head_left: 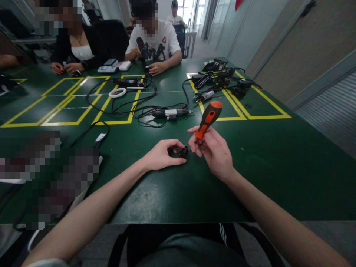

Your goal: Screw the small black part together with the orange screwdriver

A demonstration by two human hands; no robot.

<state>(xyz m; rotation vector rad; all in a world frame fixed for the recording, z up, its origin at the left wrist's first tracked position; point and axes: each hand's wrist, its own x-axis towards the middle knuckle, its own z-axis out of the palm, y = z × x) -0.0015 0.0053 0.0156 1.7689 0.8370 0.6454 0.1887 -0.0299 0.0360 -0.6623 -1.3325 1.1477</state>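
Note:
Between the thumb and fingers of my left hand [164, 154] is a small black cylindrical part [184, 151], held on the green tabletop [155, 196]. My right hand [218, 154] grips a screwdriver [208, 118] with an orange and black handle. The handle leans up and to the right, its rounded end on top. The screwdriver's shaft and tip are hidden behind my fingers. My right fingertips are close to the black part, just right of it.
Beyond my hands lies a black and grey corded pen-shaped tool [171, 113]. More corded tools and cables [219, 78] are heaped at the back right. A white ring [117, 92] lies farther left. Across the table, a person [155, 40] holds a black tool. Blurred-out flat objects lie at left.

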